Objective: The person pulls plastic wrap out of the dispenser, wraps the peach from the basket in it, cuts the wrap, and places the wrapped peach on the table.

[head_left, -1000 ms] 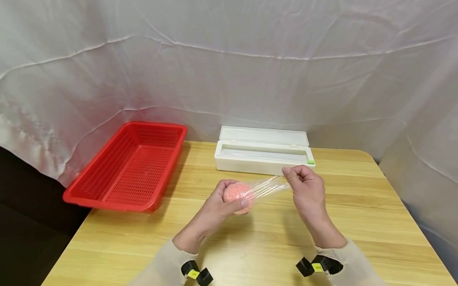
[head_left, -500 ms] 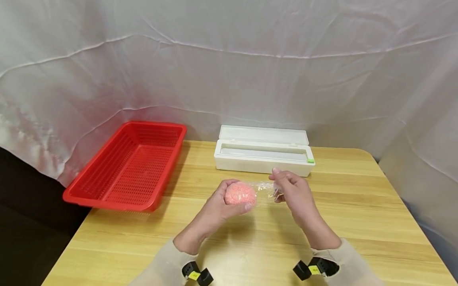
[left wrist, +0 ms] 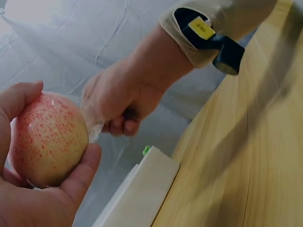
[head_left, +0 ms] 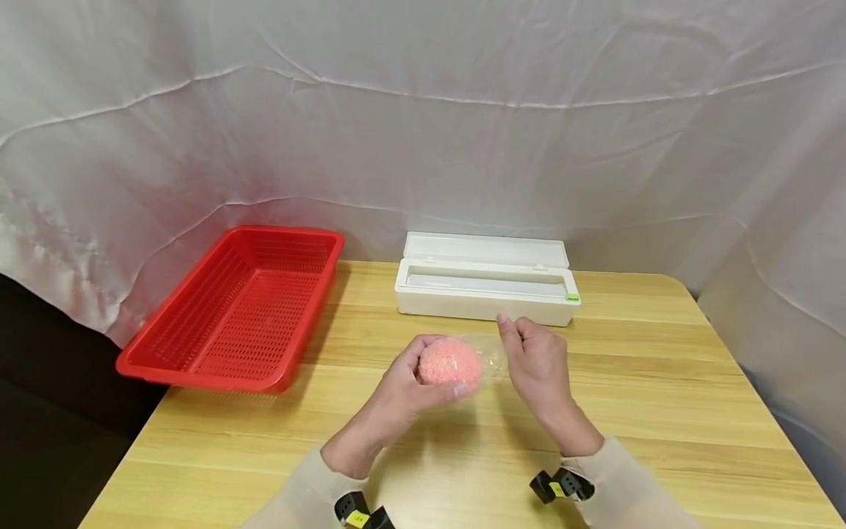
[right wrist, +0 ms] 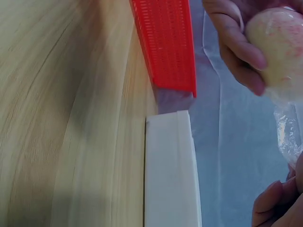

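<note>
A pink-speckled apple (head_left: pixel 449 363) wrapped in clear film sits in my left hand (head_left: pixel 411 382), whose fingers and thumb curl round it above the wooden table (head_left: pixel 661 411). In the left wrist view the apple (left wrist: pixel 47 139) fills the lower left with my thumb under it. My right hand (head_left: pixel 532 356) is close beside the apple and pinches the loose end of the film (head_left: pixel 492 358) against it. The right wrist view shows the apple (right wrist: pixel 279 45) and the bunched film (right wrist: pixel 288 135) above my right fingers.
A white cling-film dispenser box (head_left: pixel 485 279) lies with its lid up behind my hands. A red perforated basket (head_left: pixel 241 305) holding nothing visible stands at the left rear. White cloth hangs behind and to the right. The table's left edge drops off to dark floor.
My right hand has moved left, from holding the film stretched out to bringing its end up against the apple. The left hand kept the apple in place, shifting slightly.
</note>
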The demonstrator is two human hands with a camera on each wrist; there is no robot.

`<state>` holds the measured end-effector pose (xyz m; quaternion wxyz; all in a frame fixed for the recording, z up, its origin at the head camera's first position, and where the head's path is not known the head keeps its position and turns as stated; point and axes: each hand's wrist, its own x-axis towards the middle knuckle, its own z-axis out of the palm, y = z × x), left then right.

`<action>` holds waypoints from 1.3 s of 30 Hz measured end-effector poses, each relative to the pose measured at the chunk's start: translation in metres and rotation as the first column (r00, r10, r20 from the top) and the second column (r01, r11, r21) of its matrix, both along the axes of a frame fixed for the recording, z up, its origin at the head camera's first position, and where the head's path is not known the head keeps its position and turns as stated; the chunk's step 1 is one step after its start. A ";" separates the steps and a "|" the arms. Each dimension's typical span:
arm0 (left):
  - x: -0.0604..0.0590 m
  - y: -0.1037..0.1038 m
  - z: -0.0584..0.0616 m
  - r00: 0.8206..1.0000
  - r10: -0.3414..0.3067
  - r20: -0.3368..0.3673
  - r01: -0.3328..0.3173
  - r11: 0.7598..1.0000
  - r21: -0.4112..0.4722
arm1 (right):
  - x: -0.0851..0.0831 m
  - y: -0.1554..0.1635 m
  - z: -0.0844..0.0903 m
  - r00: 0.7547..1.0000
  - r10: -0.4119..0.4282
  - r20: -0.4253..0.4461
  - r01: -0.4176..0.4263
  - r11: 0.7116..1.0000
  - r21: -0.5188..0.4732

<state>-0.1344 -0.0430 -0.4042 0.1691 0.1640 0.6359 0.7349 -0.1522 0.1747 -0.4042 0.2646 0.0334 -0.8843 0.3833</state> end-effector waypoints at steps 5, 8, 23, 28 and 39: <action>0.005 0.001 0.002 0.997 -0.074 0.004 0.074 0.996 0.049 | 0.004 -0.005 0.001 0.999 0.027 0.045 -0.028 0.999 0.026; 0.007 0.002 0.003 0.992 -0.125 0.008 0.124 0.990 0.067 | 0.007 -0.007 0.002 0.994 0.037 0.102 -0.037 0.999 0.007; 0.012 0.002 -0.003 0.935 -0.355 0.008 0.346 0.917 0.197 | 0.016 -0.020 -0.006 0.964 0.124 0.233 -0.089 0.983 -0.158; 0.010 0.001 -0.007 0.901 -0.433 -0.018 0.422 0.868 0.260 | 0.020 -0.022 -0.008 0.944 0.201 0.262 -0.136 0.960 -0.246; 0.003 -0.003 -0.012 0.912 -0.410 -0.009 0.399 0.882 0.253 | 0.023 -0.020 -0.014 0.908 0.389 0.155 -0.266 0.822 -0.503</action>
